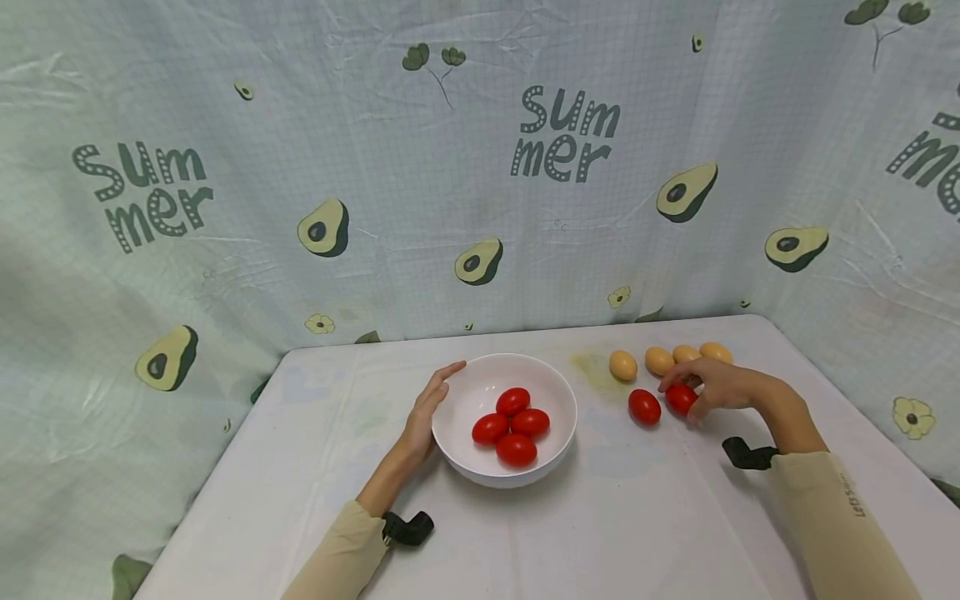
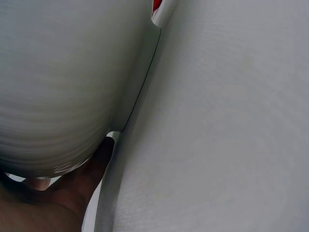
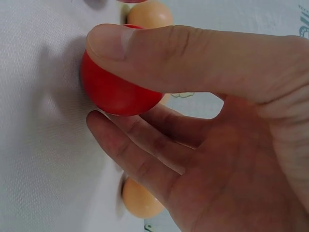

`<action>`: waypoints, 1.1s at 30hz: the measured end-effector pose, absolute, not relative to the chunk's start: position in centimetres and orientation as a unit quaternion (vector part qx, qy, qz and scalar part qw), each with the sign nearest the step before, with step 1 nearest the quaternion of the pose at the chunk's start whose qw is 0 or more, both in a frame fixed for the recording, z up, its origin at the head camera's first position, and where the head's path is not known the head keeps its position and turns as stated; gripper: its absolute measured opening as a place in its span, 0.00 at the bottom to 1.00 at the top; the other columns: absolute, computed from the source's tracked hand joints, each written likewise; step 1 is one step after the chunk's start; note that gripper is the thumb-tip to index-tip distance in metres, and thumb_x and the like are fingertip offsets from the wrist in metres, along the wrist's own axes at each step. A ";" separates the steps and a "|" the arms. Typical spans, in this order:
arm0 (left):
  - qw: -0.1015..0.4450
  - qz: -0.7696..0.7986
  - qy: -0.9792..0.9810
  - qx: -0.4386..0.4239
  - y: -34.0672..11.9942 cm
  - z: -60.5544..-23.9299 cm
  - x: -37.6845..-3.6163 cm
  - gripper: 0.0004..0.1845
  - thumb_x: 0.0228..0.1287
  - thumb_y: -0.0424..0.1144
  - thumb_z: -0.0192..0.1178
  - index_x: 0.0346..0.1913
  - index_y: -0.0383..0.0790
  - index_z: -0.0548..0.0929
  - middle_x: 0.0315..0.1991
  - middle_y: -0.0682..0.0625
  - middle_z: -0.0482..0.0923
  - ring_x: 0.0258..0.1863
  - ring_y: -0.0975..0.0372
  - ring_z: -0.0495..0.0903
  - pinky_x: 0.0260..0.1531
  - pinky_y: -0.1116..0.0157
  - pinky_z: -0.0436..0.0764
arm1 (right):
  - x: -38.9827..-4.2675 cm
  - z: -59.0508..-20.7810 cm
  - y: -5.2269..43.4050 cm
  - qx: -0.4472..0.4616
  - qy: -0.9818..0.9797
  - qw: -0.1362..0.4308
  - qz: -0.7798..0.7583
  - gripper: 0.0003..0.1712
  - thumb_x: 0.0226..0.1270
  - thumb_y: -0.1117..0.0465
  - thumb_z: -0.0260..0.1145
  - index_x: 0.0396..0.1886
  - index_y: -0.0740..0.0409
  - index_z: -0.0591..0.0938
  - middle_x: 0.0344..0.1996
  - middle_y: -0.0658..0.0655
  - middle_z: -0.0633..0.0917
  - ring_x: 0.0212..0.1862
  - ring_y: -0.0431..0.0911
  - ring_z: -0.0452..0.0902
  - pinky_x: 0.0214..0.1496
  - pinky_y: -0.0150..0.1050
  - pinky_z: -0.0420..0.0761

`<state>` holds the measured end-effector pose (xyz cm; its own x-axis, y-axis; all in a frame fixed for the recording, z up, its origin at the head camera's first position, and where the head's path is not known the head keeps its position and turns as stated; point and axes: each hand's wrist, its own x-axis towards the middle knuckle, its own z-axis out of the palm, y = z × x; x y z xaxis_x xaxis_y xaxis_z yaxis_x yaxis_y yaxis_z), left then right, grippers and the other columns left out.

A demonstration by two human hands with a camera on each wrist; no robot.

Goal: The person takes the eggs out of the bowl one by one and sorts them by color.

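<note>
Red eggs: four sit in the white bowl (image 1: 504, 417) mid-table, so I judge the gathering past halfway. Left hand (image 1: 427, 410) rests flat and straight-fingered against the bowl's outer wall, steadying it. Right hand (image 1: 716, 385) pinches a fifth red egg (image 3: 113, 87) between thumb and fingers, down on the cloth. One loose red egg (image 1: 644, 406) lies beside it. Four tan eggs (image 1: 622, 365) line up behind.

**What is staying out of sight**

The right hand (image 1: 720, 385) is covering part of a red egg (image 1: 681, 398) and two tan eggs behind it. In the left wrist view, the white bowl (image 2: 63, 82) is filling the frame, blurred; its contents are showing only as a red sliver at the top edge.
</note>
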<state>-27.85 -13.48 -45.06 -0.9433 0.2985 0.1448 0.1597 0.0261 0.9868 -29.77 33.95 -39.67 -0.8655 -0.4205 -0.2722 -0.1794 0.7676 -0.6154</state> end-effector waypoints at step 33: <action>0.049 0.672 0.722 0.155 -13.4 -44.9 -27.8 0.28 0.83 0.43 0.30 0.79 0.44 0.62 0.82 0.46 0.56 0.79 0.48 0.61 0.72 0.67 0.66 | -29.2 -38.2 33.9 -0.163 0.925 0.186 -0.287 0.31 0.60 0.65 0.71 0.65 0.63 0.77 0.62 0.69 0.79 0.65 0.66 0.72 0.62 0.60 0.81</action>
<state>-27.83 -13.40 -44.92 -0.9468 0.2907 0.1379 0.1585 0.0485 0.9862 -29.18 33.86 -38.21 -0.8774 -0.4094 -0.2501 -0.1957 0.7814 -0.5925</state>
